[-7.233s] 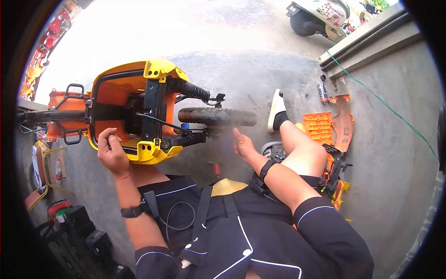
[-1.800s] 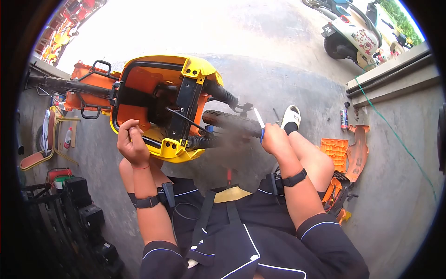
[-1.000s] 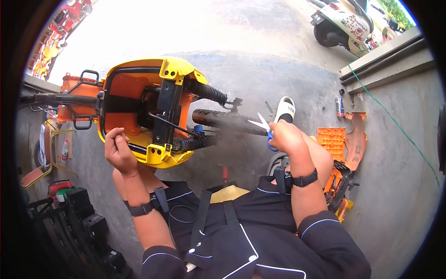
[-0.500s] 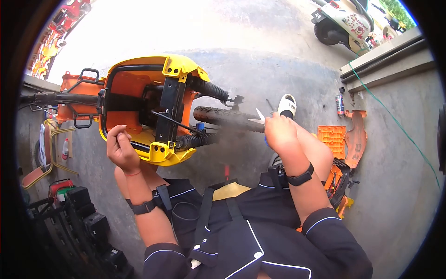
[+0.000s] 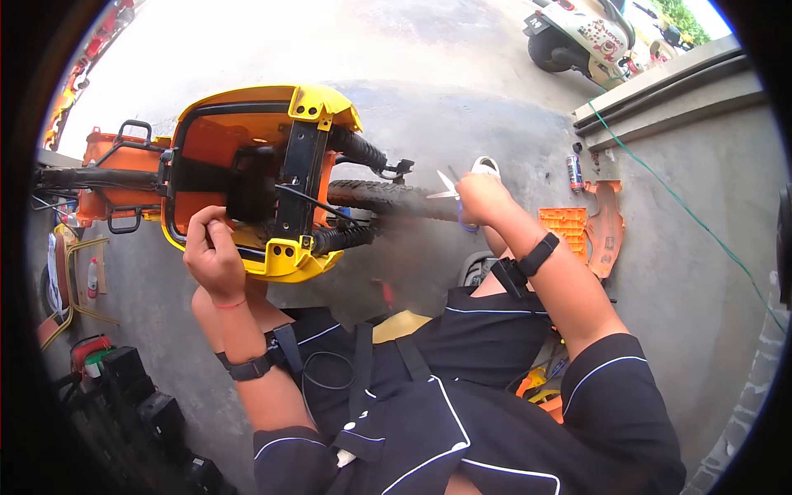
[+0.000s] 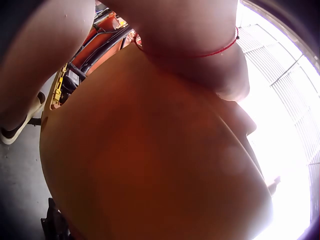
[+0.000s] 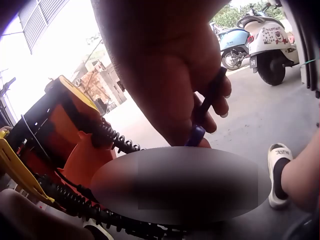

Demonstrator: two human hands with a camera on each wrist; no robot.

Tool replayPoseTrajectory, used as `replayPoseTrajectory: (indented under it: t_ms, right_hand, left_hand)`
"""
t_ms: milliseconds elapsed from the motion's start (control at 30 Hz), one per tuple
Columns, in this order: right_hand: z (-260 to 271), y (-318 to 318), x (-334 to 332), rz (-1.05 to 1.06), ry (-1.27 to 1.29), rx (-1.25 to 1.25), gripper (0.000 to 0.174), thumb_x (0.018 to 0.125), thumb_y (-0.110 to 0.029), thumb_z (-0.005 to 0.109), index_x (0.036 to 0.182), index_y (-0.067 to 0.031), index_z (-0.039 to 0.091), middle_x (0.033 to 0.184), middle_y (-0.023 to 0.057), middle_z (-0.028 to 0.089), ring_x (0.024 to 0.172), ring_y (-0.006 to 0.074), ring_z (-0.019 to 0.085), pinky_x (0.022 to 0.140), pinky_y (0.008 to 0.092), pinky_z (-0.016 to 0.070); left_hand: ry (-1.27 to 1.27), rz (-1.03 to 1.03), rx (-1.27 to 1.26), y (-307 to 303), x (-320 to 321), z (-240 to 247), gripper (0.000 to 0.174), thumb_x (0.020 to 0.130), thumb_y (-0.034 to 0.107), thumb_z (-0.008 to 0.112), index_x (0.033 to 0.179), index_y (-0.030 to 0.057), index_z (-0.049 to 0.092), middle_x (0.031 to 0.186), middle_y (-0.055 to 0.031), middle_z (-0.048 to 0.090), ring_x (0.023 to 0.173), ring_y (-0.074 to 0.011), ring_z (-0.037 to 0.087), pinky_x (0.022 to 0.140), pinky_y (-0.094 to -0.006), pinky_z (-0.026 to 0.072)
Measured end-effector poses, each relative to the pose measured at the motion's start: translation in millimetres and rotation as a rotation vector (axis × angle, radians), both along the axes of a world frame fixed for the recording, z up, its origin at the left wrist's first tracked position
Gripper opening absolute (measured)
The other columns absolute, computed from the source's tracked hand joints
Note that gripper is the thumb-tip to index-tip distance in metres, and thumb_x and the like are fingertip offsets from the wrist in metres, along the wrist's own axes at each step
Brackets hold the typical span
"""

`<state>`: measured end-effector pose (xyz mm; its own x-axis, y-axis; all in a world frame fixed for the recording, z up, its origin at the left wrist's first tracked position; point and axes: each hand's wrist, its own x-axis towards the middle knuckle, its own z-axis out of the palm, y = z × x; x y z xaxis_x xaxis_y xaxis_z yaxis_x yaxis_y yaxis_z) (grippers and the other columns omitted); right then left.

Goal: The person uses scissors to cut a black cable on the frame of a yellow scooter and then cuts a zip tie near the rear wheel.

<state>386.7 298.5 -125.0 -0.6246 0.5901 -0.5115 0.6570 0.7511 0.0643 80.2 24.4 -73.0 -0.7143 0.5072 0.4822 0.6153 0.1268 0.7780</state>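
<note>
In the head view my right hand grips scissors with their blades apart, pointing left beside the black tyre. Their blue handle shows among the fingers in the right wrist view. A yellow and orange scooter body lies tipped over, its open cavity facing me and two black spring shocks reaching toward the wheel. My left hand rests at the body's near rim, fingers loosely curled and nothing visible in them. In the left wrist view the body's smooth panel hides the fingers.
Orange plastic panels and a spray can lie on the floor at the right. Black battery-like boxes stand at lower left, a chair behind them. A white scooter is parked beyond; a blurred patch covers part of the wheel.
My right hand was without the scissors at first; it came to hold them, and has since moved forward and a little left. My left hand has stayed by the rim.
</note>
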Motion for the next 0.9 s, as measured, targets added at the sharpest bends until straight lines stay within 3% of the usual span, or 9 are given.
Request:
replayPoseTrajectory:
  t_ms: [33,100,167,233,367,567,900]
  right_hand:
    - [-4.6,-7.8,7.6,0.001,-0.016,-0.001,0.022,0.07,-0.009,0.068,0.091,-0.0074,0.075,0.098,0.0166,0.071,0.093,0.0337,0.07,0.082,0.0422,0.0548]
    - [-11.7,-16.8,20.4,-0.119,0.224,0.003,0.025,0.069,-0.009,0.067,0.093,-0.0062,0.074,0.099,0.0164,0.069,0.093,0.0343,0.069,0.082,0.0427,0.0548]
    - [-28.1,-20.4,35.2,-0.157,0.236,-0.057,0.029,0.069,-0.012,0.067,0.096,-0.0037,0.071,0.099,0.0159,0.067,0.095,0.0343,0.068,0.083,0.042,0.0543]
    - [-41.7,-34.4,49.3,-0.294,0.474,-0.176,0.033,0.07,-0.014,0.067,0.101,-0.0012,0.068,0.1,0.0163,0.067,0.095,0.0352,0.066,0.084,0.041,0.0537]
    - [-51.2,-51.2,52.2,-0.413,0.532,-0.162,0.049,0.071,-0.014,0.069,0.118,-0.0017,0.063,0.11,0.0161,0.064,0.105,0.0342,0.063,0.09,0.039,0.0513]
    - [-86.1,-60.1,64.7,-0.453,0.716,-0.198,0.063,0.072,-0.015,0.07,0.132,-0.0026,0.058,0.12,0.0156,0.063,0.115,0.0317,0.059,0.097,0.0362,0.0477]
    - [-109.2,-73.9,68.6,-0.484,0.97,-0.209,0.058,0.071,-0.01,0.07,0.128,-0.0021,0.059,0.117,0.0137,0.062,0.112,0.0313,0.059,0.096,0.0368,0.0467]
  left_hand:
    - [-0.016,0.001,-0.001,-0.8,1.5,1.3,0.018,0.094,0.002,0.049,0.097,-0.0002,0.066,0.074,-0.0021,0.06,0.066,-0.0091,0.055,0.061,-0.0229,0.0455]
    - [0.01,0.012,-0.085,1.4,0.7,5.6,0.017,0.094,0.002,0.05,0.097,0.0004,0.067,0.073,-0.0038,0.061,0.066,-0.0099,0.057,0.062,-0.024,0.0464]
    - [0.001,-0.004,-0.101,1.8,-3.3,4.0,0.018,0.094,0.003,0.051,0.098,0.0009,0.068,0.073,-0.0047,0.062,0.066,-0.0104,0.059,0.061,-0.0244,0.0466]
    - [-0.034,0.008,-0.192,2.3,-3.9,7.3,0.019,0.094,0.007,0.052,0.1,0.0028,0.069,0.073,-0.004,0.064,0.067,-0.0113,0.06,0.063,-0.0251,0.0471]
    - [-0.058,0.063,-0.313,6.8,0.0,12.9,0.021,0.093,0.013,0.053,0.103,0.0069,0.071,0.075,-0.0038,0.067,0.069,-0.0124,0.062,0.066,-0.0269,0.0479]
    - [-0.087,0.126,-0.393,9.0,-1.8,13.3,0.022,0.093,0.018,0.053,0.104,0.0109,0.071,0.078,-0.0035,0.069,0.073,-0.0138,0.065,0.069,-0.0288,0.0489]
    - [-0.045,0.075,-0.304,10.6,1.0,15.0,0.02,0.093,0.011,0.054,0.103,0.0068,0.071,0.077,-0.0017,0.067,0.071,-0.0098,0.064,0.066,-0.0254,0.0501]
